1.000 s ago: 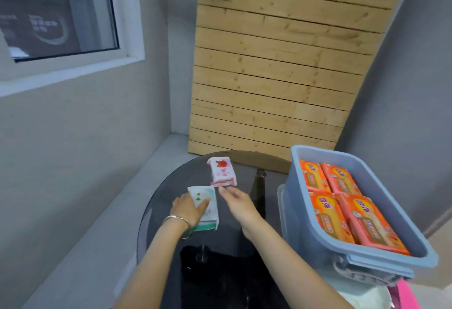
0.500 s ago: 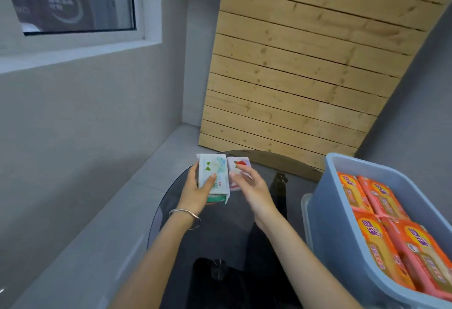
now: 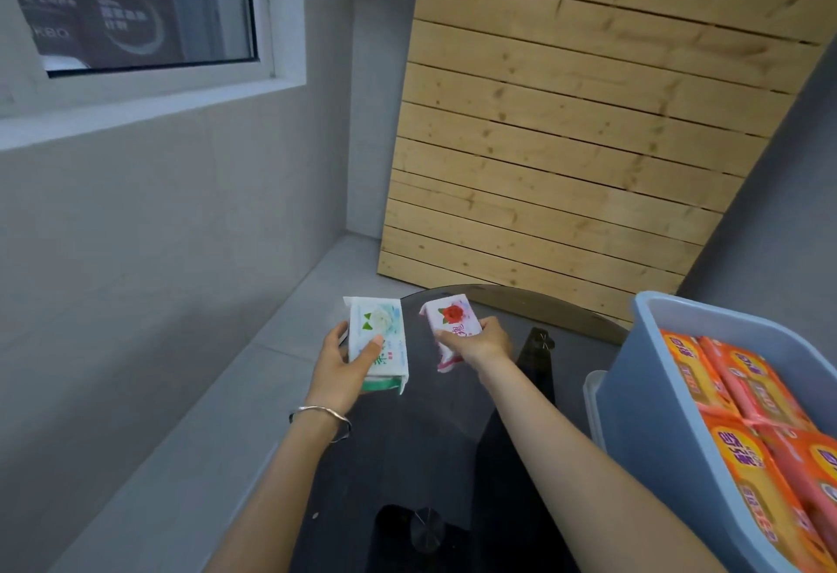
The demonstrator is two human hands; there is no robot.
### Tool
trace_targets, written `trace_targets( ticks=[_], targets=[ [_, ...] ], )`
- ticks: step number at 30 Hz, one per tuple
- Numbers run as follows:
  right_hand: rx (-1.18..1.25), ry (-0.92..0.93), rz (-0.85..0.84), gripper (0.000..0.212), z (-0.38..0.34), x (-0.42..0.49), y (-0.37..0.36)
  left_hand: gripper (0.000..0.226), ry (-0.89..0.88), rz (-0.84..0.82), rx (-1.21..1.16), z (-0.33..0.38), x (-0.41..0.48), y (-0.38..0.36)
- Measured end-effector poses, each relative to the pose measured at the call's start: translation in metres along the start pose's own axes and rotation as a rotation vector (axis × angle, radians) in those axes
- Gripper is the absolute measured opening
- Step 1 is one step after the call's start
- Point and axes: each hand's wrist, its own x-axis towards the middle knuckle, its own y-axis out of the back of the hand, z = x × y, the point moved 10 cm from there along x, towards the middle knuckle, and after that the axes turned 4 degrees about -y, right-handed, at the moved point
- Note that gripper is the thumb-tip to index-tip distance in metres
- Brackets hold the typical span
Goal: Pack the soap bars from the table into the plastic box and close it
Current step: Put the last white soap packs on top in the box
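Pink soap bar (image 3: 453,323) within right hand (image 3: 482,341)

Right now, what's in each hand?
Left hand: closed on the white soap pack with green print.
Right hand: closed on the pink soap pack with the red rose.

Behind the window (image 3: 136,6): mirrored letters resembling "kao", beside blurred white characters. On the orange soap packs (image 3: 743,445), white-green soap packet (image 3: 378,337) and rose-printed soap packet (image 3: 453,323): characters too blurred to read.
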Motion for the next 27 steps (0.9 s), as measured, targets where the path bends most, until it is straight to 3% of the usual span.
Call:
trace_targets(
  ticks=[7, 15, 23, 27],
  targets=[
    [0.288, -0.085, -0.196, 0.049, 0.006, -0.026, -0.007, 0.05, 0.024, 0.006, 0.001, 0.004, -0.004, 0.005],
    [0.827, -0.073, -0.003, 0.047, 0.001, -0.084, 0.057, 0.03, 0.089, 0.019, -0.171, 0.029, -0.023, -0.003],
    [0.906, 0.222, -0.006, 0.032, -0.049, -0.149, 0.174, 0.037, 0.024, -0.119, -0.182, 0.071, -0.071, -0.061],
    [0.835, 0.281, 0.114, 0.037, -0.032, -0.153, 0.252, 0.037, 0.011, -0.195, -0.172, 0.085, -0.092, -0.098]
  ],
)
